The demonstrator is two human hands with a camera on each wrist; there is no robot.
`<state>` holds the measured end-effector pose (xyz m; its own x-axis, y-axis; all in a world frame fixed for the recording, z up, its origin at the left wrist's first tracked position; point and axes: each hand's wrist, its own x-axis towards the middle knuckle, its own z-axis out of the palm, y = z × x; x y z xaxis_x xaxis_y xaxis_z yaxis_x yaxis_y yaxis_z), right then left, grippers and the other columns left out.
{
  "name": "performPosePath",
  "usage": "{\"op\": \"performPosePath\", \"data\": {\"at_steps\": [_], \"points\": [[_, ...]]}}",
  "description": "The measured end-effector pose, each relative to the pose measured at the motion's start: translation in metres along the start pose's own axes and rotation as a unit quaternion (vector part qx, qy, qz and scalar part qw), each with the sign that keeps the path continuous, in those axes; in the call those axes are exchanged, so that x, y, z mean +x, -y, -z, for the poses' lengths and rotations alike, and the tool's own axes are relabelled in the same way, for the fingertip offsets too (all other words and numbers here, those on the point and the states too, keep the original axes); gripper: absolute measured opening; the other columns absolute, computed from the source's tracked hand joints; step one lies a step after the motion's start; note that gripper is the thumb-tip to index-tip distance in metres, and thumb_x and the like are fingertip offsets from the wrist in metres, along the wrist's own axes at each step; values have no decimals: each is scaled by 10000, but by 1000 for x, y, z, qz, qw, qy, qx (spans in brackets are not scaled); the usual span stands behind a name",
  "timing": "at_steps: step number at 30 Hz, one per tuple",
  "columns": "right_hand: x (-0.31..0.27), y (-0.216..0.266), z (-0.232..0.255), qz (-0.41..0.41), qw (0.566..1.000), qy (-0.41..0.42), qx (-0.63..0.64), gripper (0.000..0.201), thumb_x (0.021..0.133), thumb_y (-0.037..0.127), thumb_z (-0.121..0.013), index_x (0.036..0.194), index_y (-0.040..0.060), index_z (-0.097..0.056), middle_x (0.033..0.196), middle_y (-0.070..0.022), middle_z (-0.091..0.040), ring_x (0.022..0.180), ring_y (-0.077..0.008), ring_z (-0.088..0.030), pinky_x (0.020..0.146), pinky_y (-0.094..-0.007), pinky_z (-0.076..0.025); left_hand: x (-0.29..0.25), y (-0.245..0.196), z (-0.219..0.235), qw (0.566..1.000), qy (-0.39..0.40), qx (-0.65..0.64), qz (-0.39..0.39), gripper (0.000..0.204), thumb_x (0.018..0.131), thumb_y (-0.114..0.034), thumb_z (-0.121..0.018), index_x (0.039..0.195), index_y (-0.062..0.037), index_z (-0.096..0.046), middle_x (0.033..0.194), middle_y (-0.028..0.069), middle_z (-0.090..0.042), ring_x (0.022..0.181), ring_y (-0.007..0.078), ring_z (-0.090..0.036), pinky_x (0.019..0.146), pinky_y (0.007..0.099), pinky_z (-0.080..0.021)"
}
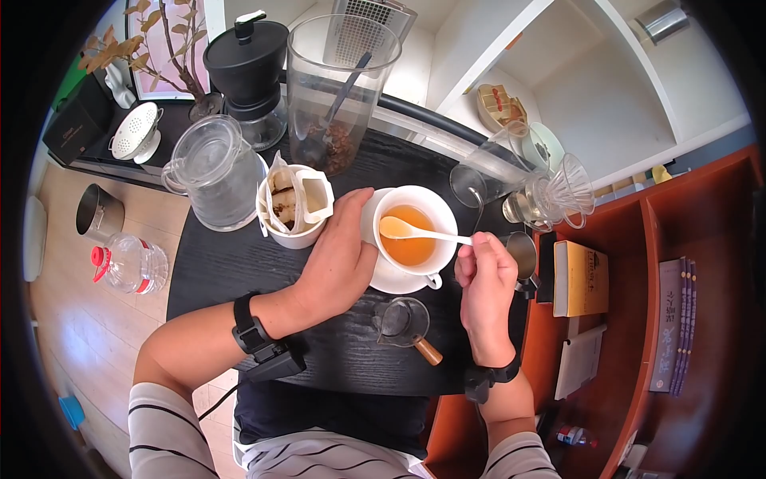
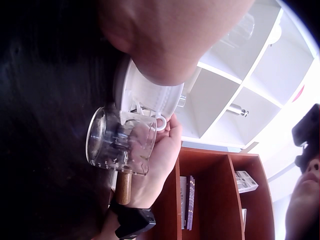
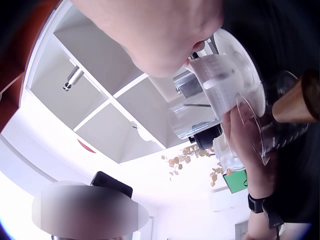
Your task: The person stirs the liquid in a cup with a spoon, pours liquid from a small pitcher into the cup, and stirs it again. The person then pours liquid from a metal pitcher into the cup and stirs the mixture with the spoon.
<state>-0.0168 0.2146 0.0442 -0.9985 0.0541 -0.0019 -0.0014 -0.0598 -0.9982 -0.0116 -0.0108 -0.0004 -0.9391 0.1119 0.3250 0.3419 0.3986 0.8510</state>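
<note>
A white cup (image 1: 437,209) of amber liquid stands on a white saucer (image 1: 391,279). My right hand (image 1: 488,279) pinches the handle end of a white spoon (image 1: 423,233), whose bowl lies in the liquid. Along the left side of the cup and saucer rests my left hand (image 1: 339,259), fingers stretched out, thumb side at the saucer's edge. Just left of that hand is another white cup (image 1: 295,238) with an opened drip coffee bag (image 1: 284,199) of wet grounds hung on it. Nearer me sits a small glass pitcher (image 1: 404,321) with a wooden handle.
A lidded glass jug (image 1: 215,180), a black hand grinder (image 1: 246,68) and a tall clear container (image 1: 339,88) of brown pieces stand behind. On the right are a metal pitcher (image 1: 521,255) and a glass dripper (image 1: 568,188). A water bottle (image 1: 137,263) stands at the left, beyond the table.
</note>
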Motion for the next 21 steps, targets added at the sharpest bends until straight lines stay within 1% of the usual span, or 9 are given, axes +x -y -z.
{"op": "performPosePath", "data": {"at_steps": [5, 9, 11, 14, 21], "points": [[-1, 0, 0, 21, 1000, -3, 23, 345, 1138, 227, -562, 905, 5, -685, 670, 14, -507, 575, -67, -433, 531, -242, -331, 0, 1, 0, 1000, 0, 0, 0, 636, 910, 59, -504, 1522, 102, -338, 1504, 339, -444, 1424, 500, -459, 1239, 515, -347], [-3, 2, -2, 28, 1000, -5, 12, 341, 1140, 262, -571, 917, 26, -675, 701, 20, -509, 595, -83, -444, 542, -254, -333, 0, 0, 1, 1000, 1, 1, 2, 641, 905, 58, -503, 1522, 105, -336, 1504, 339, -443, 1421, 499, -462, 1239, 515, -346], [-3, 0, 0, 44, 999, 3, 14, 346, 1151, 274, -562, 989, 5, -709, 723, 12, -541, 610, -88, -474, 553, -252, -355, 0, -1, 1, 1000, 2, 0, 4, 640, 904, 58, -501, 1521, 107, -337, 1504, 340, -443, 1420, 499, -462, 1240, 515, -346], [-2, 1, -2, 63, 998, -11, 8, 368, 1165, 282, -545, 1008, -1, -720, 711, 16, -560, 605, -68, -495, 542, -229, -362, 1, -1, 1, 1000, 5, -4, 10, 638, 904, 56, -497, 1519, 109, -337, 1504, 341, -441, 1421, 501, -460, 1241, 515, -344], [-3, 2, -3, 106, 994, -26, 4, 329, 1169, 252, -537, 1079, -11, -713, 731, 6, -572, 617, -68, -510, 551, -221, -371, 0, -1, 2, 1000, 6, 4, 7, 642, 902, 51, -495, 1521, 114, -335, 1505, 345, -440, 1427, 506, -452, 1243, 516, -342]]}}
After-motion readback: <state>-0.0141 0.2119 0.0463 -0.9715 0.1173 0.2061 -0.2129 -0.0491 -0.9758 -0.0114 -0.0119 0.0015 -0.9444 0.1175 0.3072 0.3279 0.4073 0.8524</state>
